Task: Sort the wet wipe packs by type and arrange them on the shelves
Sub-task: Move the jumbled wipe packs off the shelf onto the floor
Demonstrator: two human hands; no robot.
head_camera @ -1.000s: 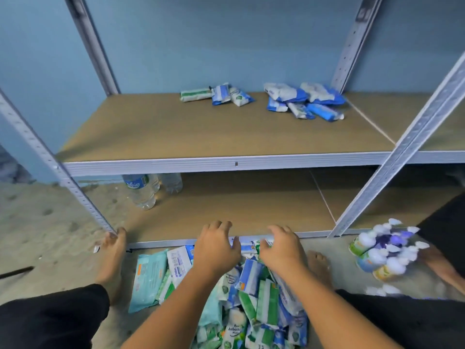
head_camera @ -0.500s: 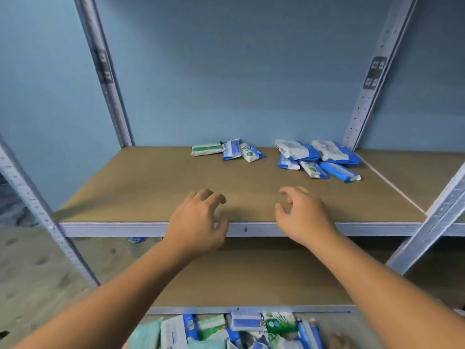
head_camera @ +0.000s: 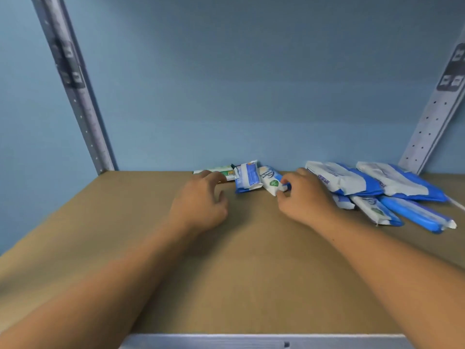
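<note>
Both arms are stretched to the back of the shelf [head_camera: 251, 278], so this looks like the tidying part of the job: squaring up the small packs already lying there, not fetching new ones. The right hand [head_camera: 305, 197] pinches the near end of the white pack [head_camera: 269, 182] with the green emblem, thumb below and fingertips on its blue end. The left hand [head_camera: 201, 200] hangs just in front of the green pack [head_camera: 218, 172], fingers loosely curled and holding nothing I can see; whether its tips touch that pack I cannot tell. The white pack lies at a slant, its long axis running from the back wall [head_camera: 226, 96] out toward the right hand, while the blue-and-white pack [head_camera: 247, 178] touching its left side runs more nearly front to back, and the green pack lies crosswise along the wall. To my eye, the next move calls for swinging the white pack round until it sits parallel with its neighbour, without nudging the others. The big blue packs [head_camera: 352, 182] are heaped just beside the right wrist, a separate group of their own.
</note>
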